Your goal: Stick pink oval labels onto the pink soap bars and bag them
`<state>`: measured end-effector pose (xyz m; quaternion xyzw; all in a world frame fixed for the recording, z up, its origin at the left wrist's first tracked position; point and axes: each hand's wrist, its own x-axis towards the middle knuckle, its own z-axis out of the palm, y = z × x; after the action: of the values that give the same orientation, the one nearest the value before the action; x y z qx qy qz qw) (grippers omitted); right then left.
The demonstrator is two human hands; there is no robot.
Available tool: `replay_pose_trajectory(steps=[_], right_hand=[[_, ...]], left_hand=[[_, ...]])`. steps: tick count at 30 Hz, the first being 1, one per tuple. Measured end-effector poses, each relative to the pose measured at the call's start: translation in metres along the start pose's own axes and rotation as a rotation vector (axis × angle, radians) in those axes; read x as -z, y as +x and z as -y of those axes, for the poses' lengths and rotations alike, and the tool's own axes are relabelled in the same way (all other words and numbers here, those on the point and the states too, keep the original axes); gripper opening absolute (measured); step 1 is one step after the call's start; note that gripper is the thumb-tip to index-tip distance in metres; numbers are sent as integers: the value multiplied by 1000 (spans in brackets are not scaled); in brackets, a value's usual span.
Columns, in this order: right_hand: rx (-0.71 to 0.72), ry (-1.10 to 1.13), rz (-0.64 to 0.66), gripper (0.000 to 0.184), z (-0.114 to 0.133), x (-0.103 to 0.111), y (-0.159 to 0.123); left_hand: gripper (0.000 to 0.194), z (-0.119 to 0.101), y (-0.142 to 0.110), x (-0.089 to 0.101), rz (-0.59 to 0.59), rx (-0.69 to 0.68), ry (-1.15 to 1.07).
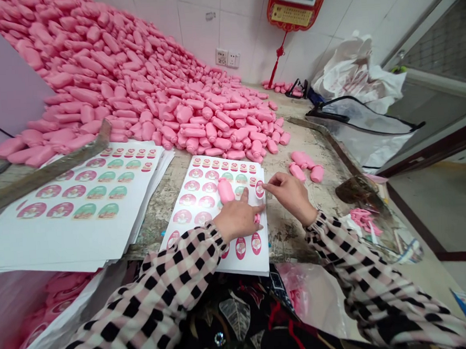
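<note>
A sheet of printed stickers (193,211) tops a stack of paper at the table's front edge. My left hand (239,219) rests on this sheet with its fingers spread. Just beyond its knuckles lies a small pink bottle (226,190); whether the hand touches it I cannot tell. A bit of pink shows between the fingers, too small to name. At the sheet's right edge, my right hand (291,194) pinches an oval pink sticker (259,189) between thumb and forefinger. The sticker's lower end is near the left fingertips.
A large heap of pink bottles (140,80) covers the back of the table. Several loose bottles (303,159) lie right of the sheet. Another sticker stack (63,240) is at left, crossed by a wooden strip (55,172). A wooden edging (334,147) and plastic bags (364,119) border the right.
</note>
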<state>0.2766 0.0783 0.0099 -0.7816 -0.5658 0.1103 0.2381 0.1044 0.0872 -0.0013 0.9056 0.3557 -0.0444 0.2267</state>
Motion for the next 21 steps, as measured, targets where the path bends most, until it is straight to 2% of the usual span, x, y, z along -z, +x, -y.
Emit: replay_pose_trajectory(steps=[3,4,6,7,9,11,13,15,21], right_hand=[[-4,290,-83,28,-8,1,-5],[-2,425,-128,28,-9,0,-9],[7,683,-196,27,-4,0,-18],[14,780,-198,26,1,0,-25],[27,887,-129,24,15,-1,-40],[28,913,-19,22,31,-2,-55],[39,899,66,20,42,-4,-67],[66,872,104,19,47,-7,-75],[99,794,113,21,43,-15,-79]], left_hand=[[61,2,-10,-4,-157,-36,-191],[60,3,-13,-5,-223,-26,-340],[60,4,-19,-5,-297,46,-783],[59,4,-20,-5,-283,96,-1057],[57,5,-22,-4,-181,198,-1584],[54,6,-22,-4,-91,260,-1942],[51,8,-23,-5,-70,305,-2090],[51,9,-23,-6,-64,300,-2136],[55,10,-25,-7,-30,253,-2168]])
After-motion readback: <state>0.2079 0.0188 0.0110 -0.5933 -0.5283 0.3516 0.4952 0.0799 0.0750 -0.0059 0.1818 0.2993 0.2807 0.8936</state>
